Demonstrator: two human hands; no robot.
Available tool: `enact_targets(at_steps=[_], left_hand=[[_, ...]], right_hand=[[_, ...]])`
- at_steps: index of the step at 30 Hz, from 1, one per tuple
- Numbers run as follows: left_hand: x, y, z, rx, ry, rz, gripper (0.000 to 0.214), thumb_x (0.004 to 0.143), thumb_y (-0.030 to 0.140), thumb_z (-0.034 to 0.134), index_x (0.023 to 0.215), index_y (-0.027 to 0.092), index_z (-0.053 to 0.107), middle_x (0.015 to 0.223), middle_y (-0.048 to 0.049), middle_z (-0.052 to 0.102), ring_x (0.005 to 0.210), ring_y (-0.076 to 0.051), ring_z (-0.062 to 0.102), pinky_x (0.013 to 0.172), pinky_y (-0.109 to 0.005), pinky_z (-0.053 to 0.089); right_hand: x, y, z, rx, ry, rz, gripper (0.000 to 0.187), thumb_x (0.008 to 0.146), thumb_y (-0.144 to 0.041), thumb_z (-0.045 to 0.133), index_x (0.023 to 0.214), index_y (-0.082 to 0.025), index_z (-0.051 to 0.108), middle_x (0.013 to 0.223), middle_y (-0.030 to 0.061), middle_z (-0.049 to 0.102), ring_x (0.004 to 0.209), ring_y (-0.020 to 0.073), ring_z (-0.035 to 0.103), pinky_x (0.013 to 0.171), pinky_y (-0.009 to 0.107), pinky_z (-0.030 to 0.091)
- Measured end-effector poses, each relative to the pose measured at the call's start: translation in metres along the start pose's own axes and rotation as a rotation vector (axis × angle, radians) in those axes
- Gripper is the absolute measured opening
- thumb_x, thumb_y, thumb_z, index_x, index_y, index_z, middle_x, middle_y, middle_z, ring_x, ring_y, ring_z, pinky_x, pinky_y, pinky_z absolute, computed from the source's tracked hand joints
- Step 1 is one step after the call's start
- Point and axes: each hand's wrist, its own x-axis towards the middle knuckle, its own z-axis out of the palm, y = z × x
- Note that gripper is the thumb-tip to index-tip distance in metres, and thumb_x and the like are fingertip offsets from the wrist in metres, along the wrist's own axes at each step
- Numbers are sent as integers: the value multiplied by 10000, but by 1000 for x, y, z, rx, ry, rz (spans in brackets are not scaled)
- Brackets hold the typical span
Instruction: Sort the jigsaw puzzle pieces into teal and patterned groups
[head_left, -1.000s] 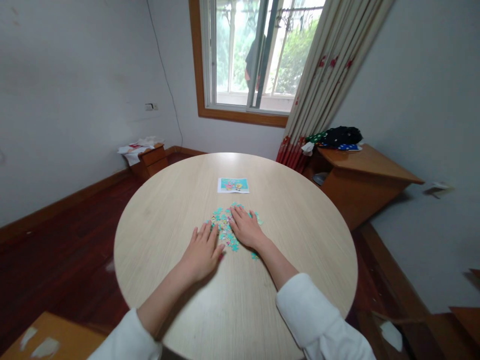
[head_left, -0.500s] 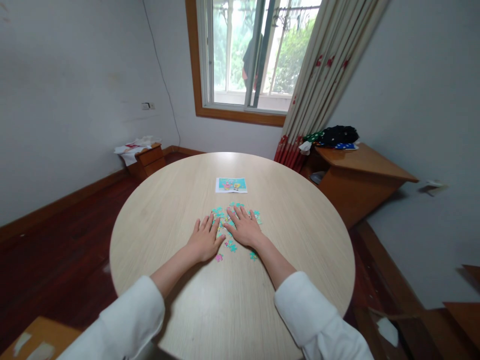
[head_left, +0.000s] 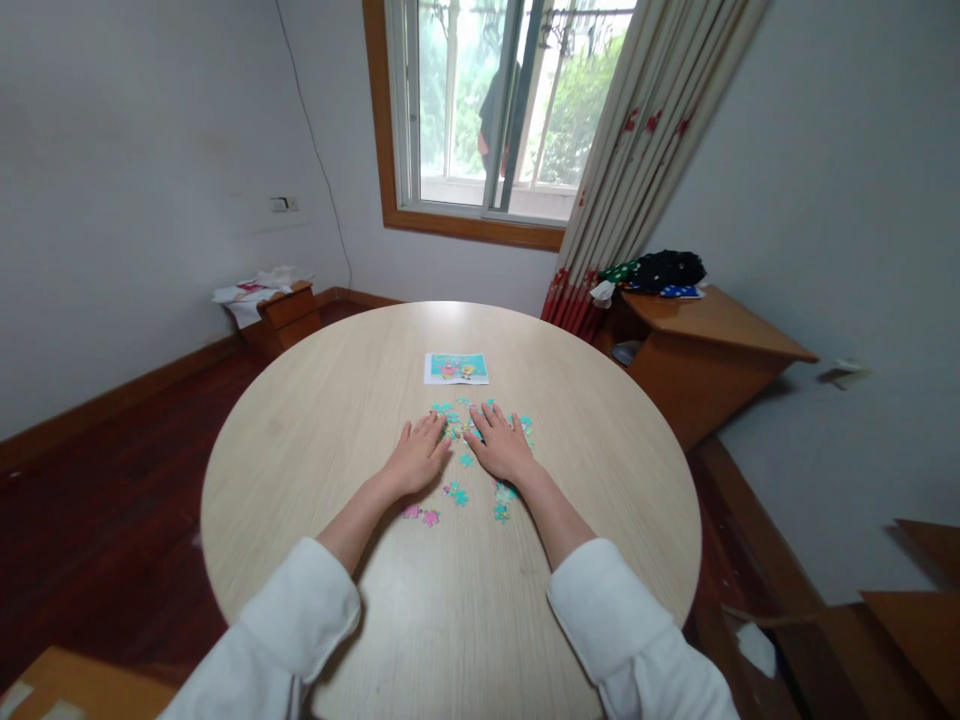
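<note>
Loose jigsaw puzzle pieces (head_left: 460,494), mostly turquoise, lie scattered at the middle of a round wooden table (head_left: 300,420). My left hand (head_left: 418,455) rests palm down at the left edge of the cluster, fingers spread. My right hand (head_left: 501,445) lies flat over its right part, fingers apart, covering some pieces. Two pink pieces (head_left: 430,517) are on the near side by my left wrist. A few turquoise and green pieces (head_left: 502,511) sit beside my right wrist. Beyond the cluster is a printed cartoon picture (head_left: 457,369) on white paper.
Behind the table are a window (head_left: 495,120) and a long curtain (head_left: 645,150). To the right stands a wooden desk (head_left: 720,340) with dark clothes (head_left: 667,271) on it. At the left wall is a small cabinet (head_left: 289,315) with cloth on top.
Both hands have slid a little over the pieces, the left one slightly away from me. The pieces are spread differently, and a second pink piece now shows near my left wrist. The view has shifted slightly.
</note>
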Motion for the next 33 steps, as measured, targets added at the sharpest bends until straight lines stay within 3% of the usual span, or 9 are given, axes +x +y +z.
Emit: enact_targets(at_steps=[3,5,8,11,17,25,29,33], left_hand=[[5,-22,-2,-282,235,-14,484,874,310,382,1299,119,512,1404,-147,490,1315,-224,434,1106,-401,307],[9,-37,-6,-397,364,-62,387,822,308,451,1112,122,629,1265,-158,605,1173,-235,560,1024,-380,402],[14,-51,-15,-474,455,-103,255,745,300,513,861,142,676,982,-124,706,915,-224,647,867,-361,481],[15,-55,-24,-556,440,-120,206,692,320,547,746,155,658,736,-65,688,699,-188,622,709,-323,480],[10,-47,-33,-675,271,-82,242,589,381,657,652,150,625,551,7,571,525,-117,493,527,-246,365],[11,-49,-39,-723,266,-102,261,598,414,634,587,162,566,516,20,537,506,-108,468,519,-243,360],[12,-49,-39,-725,263,-103,268,607,424,631,581,165,565,503,25,530,494,-109,465,508,-241,361],[13,-47,-37,-741,282,-142,281,600,443,624,570,172,553,483,28,517,479,-108,455,491,-235,347]], right_hand=[[1,0,2,38,126,-53,478,978,-348,316,1409,-162,402,1505,123,343,1402,247,274,1140,498,122],[1,-2,1,75,227,-91,413,972,-286,336,1336,-166,491,1442,125,445,1346,235,369,1130,477,155],[-2,-7,-2,139,315,-141,314,935,-191,405,1161,-161,621,1252,127,609,1193,227,512,1046,424,298],[-9,-16,-4,194,301,-234,248,878,-110,468,999,-167,677,1047,104,672,1014,217,581,903,373,399],[-22,-32,-1,272,221,-467,203,837,-75,538,920,-163,702,876,67,636,862,177,563,798,317,420],[-37,-49,-6,207,134,-611,313,839,-93,522,1071,-218,692,1049,84,578,1010,212,477,911,402,367],[-42,-53,-8,210,42,-633,306,841,-101,526,1021,-254,721,1065,72,570,1040,215,466,954,428,339],[-37,-48,-8,287,93,-623,269,836,-80,534,939,-232,730,1046,56,590,1026,195,489,954,408,340]])
